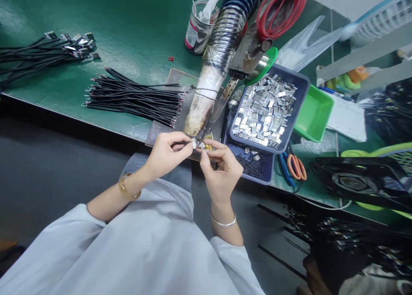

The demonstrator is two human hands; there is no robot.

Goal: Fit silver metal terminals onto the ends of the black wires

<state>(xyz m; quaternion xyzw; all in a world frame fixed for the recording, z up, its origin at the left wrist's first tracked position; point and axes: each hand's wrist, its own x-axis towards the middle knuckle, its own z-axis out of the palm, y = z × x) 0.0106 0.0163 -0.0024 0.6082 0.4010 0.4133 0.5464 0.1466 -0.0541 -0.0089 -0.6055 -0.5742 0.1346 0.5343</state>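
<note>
At the upper left of the frame I see a bunch of black cables with metal plugs (74, 46) lying on the green tabletop (138, 24). Right of it, left of centre, a fan of loose black cables (131, 95) lies with coloured wire ends showing, its right end over a flat board (174, 78).

Near the middle, my left hand (169, 155) has thumb and forefinger pinched closed on a small pale piece (194, 143). Just above it the foil-wrapped hose (222, 41) slants down from the top edge, its dirty white nozzle (197, 112) near my fingertips; a clear jar (198, 28) stands at the hose's upper left.

My right hand (222, 168) comes in just right of centre, its fingers drawn nearly together by a small silver part (202, 145). The part is too small for me to tell whether they grip it. The pale piece and the silver part are side by side between the two hands.

Further right, a blue-grey tray (305, 78) full of metal shells (264, 110) overlaps a lower tray (269, 170) of small black bits (252, 165). Beyond are a green tray (317, 112), orange-handled scissors (296, 167) and, at the right edge, a black device (360, 181).
</note>
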